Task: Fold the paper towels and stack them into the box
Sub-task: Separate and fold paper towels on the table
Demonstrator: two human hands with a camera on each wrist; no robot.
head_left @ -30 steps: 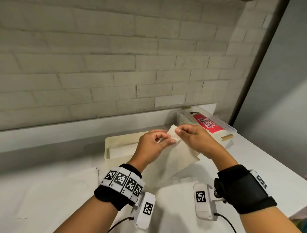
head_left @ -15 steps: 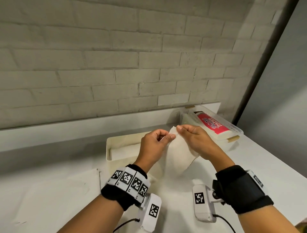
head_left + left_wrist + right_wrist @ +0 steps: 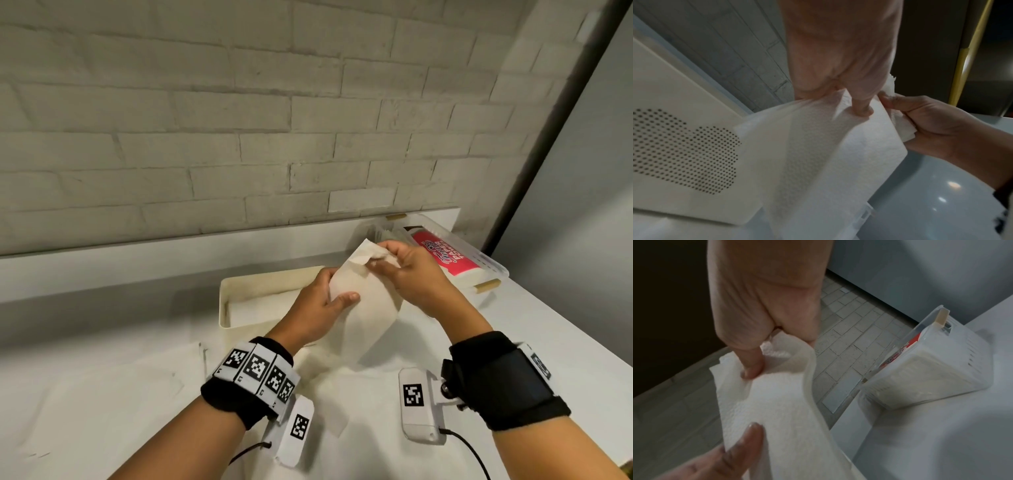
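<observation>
Up off a white table (image 3: 534,342), paper towel (image 3: 368,308) pinched at its top corner by right hand (image 3: 411,277), gripped lower on its edge by left hand (image 3: 318,311), thumb across the front. Just beyond the left hand, cream box (image 3: 239,291), sheet inside. Past the right hand, clear container (image 3: 479,260) with red label. Behind, pale brick wall (image 3: 239,120); loose sheet (image 3: 102,394) beside the left wrist.
</observation>
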